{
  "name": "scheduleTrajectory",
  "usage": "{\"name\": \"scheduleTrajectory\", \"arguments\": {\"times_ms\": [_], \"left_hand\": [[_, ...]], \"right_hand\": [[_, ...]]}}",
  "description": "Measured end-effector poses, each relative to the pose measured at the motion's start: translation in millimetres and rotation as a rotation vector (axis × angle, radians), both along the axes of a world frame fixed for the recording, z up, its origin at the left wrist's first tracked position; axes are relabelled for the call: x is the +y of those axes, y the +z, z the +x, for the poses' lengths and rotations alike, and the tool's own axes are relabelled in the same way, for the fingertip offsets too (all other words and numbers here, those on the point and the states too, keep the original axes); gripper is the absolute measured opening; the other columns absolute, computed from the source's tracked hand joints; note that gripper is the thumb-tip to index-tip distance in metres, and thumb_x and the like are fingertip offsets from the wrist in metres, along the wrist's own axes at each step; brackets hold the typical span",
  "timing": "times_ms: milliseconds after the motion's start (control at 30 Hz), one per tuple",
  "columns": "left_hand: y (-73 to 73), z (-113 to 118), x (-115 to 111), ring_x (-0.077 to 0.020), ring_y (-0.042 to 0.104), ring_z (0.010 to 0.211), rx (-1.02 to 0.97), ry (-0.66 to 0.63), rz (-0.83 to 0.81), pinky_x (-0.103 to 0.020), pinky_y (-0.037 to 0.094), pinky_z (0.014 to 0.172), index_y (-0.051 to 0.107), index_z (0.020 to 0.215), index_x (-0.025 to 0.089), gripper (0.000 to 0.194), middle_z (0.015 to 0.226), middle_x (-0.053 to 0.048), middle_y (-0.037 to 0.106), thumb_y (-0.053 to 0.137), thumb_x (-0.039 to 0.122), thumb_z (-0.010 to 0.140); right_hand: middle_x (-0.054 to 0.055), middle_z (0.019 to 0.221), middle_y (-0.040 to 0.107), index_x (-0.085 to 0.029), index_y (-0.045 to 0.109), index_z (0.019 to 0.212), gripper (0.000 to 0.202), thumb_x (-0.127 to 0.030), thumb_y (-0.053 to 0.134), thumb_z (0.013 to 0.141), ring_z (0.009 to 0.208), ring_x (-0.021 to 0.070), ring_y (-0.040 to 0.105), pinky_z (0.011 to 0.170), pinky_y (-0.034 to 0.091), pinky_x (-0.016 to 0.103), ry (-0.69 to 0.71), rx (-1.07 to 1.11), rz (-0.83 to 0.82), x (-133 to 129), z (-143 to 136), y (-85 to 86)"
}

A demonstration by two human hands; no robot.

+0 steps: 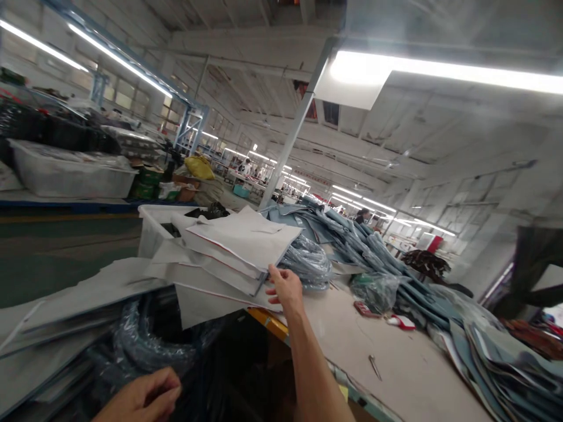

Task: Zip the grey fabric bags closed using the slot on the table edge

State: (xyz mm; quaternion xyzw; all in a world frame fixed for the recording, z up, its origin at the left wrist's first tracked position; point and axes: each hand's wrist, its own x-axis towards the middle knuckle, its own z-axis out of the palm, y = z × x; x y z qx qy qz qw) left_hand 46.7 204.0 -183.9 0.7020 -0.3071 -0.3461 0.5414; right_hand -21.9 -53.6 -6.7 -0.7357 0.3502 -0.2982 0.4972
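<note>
My right hand (287, 288) reaches to the near right corner of a stack of pale sheets (246, 234) with grey-blue edges. Its fingers are apart and bent, right beside the stack's edge; I cannot tell whether they touch it. Low in the view is my left hand (147, 395), loosely curled, thumb and forefinger apart and nothing seen between them. It hovers by a plastic-wrapped dark blue coil (153, 346) below the table. More pale sheets (88, 290) lie in a pile at the left. Behind the stack rests a plastic-wrapped grey-blue bundle (308, 261).
A long heap of grey-blue pieces (352, 234) runs along the table (334, 328). On the table lie a small metal tool (375, 367), a red item (366, 309) and a red-and-white item (401, 322). A white bin (149, 228) stands behind the stack, near a pole (294, 129).
</note>
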Motion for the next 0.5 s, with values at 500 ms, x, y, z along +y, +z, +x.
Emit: {"name": "scheduleTrajectory", "arguments": {"times_ms": [500], "left_hand": [[14.5,-2.9,-48.1,-0.0262,0.068,0.090,-0.208,0.064,-0.055,-0.034,0.054,0.082,0.066,0.092,0.021,0.041,0.092,-0.005,0.072,0.053,0.057,0.077]], "right_hand": [[0.002,0.067,0.067,-0.016,0.066,0.075,0.013,-0.020,0.055,0.081,0.059,0.0159,0.067,0.046,0.049,0.018,-0.124,-0.107,-0.292,-20.8,13.2,26.8]]}}
